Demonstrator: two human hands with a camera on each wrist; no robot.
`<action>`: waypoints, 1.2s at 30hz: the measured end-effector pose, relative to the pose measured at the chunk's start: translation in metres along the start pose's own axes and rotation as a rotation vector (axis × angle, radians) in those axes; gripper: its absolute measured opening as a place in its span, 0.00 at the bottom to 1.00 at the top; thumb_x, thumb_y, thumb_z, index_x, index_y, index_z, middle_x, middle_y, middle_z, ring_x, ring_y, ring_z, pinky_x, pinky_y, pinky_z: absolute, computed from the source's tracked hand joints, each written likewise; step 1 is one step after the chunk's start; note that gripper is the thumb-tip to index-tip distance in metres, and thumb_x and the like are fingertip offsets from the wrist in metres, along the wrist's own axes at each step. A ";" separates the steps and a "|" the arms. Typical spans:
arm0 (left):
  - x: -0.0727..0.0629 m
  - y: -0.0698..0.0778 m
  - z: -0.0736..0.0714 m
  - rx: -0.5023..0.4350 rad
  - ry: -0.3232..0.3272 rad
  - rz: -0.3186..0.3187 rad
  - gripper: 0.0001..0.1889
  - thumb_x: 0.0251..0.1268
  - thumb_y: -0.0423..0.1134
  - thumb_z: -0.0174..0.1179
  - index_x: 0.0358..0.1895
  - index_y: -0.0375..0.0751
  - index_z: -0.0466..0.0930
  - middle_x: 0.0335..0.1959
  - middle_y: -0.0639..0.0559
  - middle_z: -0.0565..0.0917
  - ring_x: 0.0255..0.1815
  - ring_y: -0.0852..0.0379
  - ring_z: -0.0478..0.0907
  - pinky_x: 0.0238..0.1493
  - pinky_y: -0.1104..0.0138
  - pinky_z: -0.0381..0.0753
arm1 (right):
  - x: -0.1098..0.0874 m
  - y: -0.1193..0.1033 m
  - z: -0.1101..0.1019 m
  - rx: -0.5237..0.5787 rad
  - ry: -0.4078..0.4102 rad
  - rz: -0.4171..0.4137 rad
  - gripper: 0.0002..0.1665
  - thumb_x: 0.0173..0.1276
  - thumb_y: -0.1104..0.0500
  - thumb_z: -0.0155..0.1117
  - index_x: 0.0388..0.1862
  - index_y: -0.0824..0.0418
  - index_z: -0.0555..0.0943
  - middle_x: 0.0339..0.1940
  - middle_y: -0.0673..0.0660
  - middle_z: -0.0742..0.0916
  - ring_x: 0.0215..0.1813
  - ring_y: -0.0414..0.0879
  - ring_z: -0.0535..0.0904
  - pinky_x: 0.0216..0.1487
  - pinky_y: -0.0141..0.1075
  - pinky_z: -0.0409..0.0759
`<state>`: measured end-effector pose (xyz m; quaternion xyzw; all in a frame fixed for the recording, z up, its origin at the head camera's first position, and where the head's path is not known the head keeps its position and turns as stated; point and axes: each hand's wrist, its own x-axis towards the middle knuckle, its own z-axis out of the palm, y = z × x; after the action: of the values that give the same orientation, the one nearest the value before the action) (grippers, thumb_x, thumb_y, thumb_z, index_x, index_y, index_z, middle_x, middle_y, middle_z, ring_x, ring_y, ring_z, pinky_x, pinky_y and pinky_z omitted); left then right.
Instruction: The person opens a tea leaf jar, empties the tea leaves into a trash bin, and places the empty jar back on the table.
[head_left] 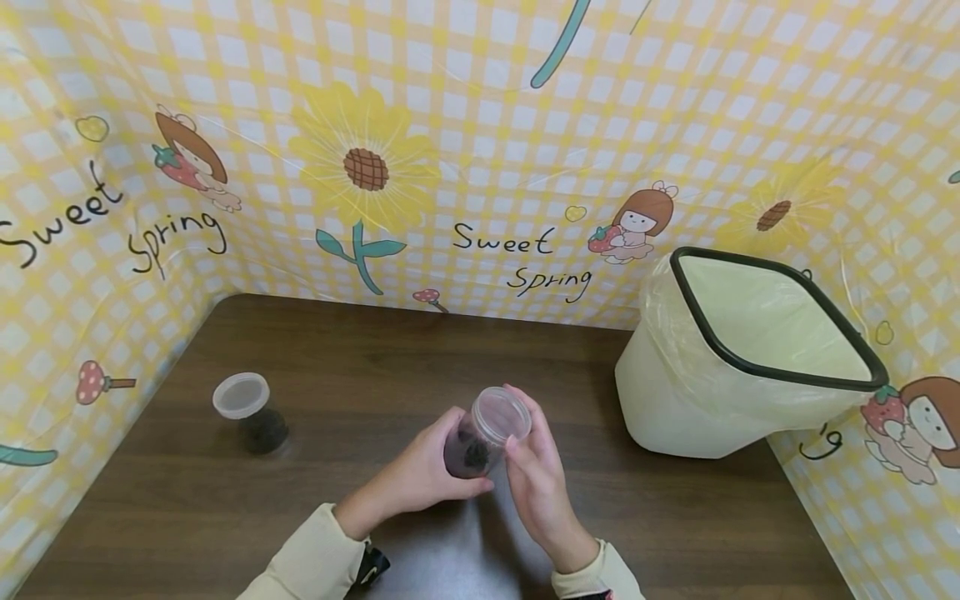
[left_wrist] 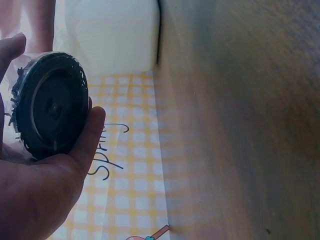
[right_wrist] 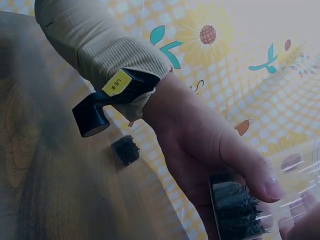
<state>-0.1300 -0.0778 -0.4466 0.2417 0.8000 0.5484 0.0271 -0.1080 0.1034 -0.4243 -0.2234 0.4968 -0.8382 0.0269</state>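
A clear plastic jar (head_left: 471, 454) with dark, shredded-looking contents is held up over the table, tilted. My left hand (head_left: 422, 468) grips its lower body, thumb on the near side. Around the translucent lid (head_left: 502, 414), the thumb and fingers of my right hand (head_left: 542, 483) hold the rim. The left wrist view shows the round base of the jar (left_wrist: 52, 107), dark from the contents, in the left hand (left_wrist: 42, 192). Seen from the right wrist, the dark filling (right_wrist: 235, 210) lies at the bottom end, with the right-hand fingers (right_wrist: 304, 220) partly visible at the edge.
A second lidded jar (head_left: 262, 427) with dark contents stands on the left of the brown wooden table (head_left: 360, 358). At the right is a cream bin (head_left: 675, 400) with a black rim and a clear liner. Yellow checked sheeting (head_left: 480, 150) surrounds the table.
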 end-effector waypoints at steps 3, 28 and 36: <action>0.001 0.000 0.000 -0.005 -0.002 -0.003 0.34 0.46 0.42 0.81 0.56 0.46 0.72 0.52 0.57 0.80 0.52 0.58 0.77 0.56 0.62 0.76 | 0.000 0.000 -0.001 0.011 -0.001 -0.001 0.34 0.74 0.71 0.45 0.78 0.66 0.54 0.69 0.59 0.73 0.70 0.49 0.68 0.72 0.37 0.63; 0.000 -0.003 0.003 0.005 0.010 0.014 0.32 0.46 0.42 0.81 0.54 0.45 0.73 0.50 0.55 0.81 0.50 0.58 0.78 0.56 0.62 0.76 | 0.000 0.005 0.002 -0.098 0.106 -0.004 0.32 0.70 0.62 0.68 0.68 0.60 0.63 0.65 0.57 0.76 0.65 0.48 0.74 0.66 0.36 0.72; 0.001 -0.003 0.002 0.003 0.002 0.009 0.33 0.46 0.43 0.81 0.55 0.44 0.73 0.51 0.55 0.81 0.51 0.58 0.77 0.56 0.62 0.76 | 0.000 0.004 0.003 -0.056 0.096 0.000 0.31 0.70 0.69 0.59 0.69 0.61 0.63 0.66 0.57 0.75 0.66 0.48 0.73 0.68 0.36 0.71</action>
<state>-0.1311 -0.0766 -0.4499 0.2449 0.7997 0.5478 0.0233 -0.1077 0.0993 -0.4262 -0.1836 0.5208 -0.8337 -0.0032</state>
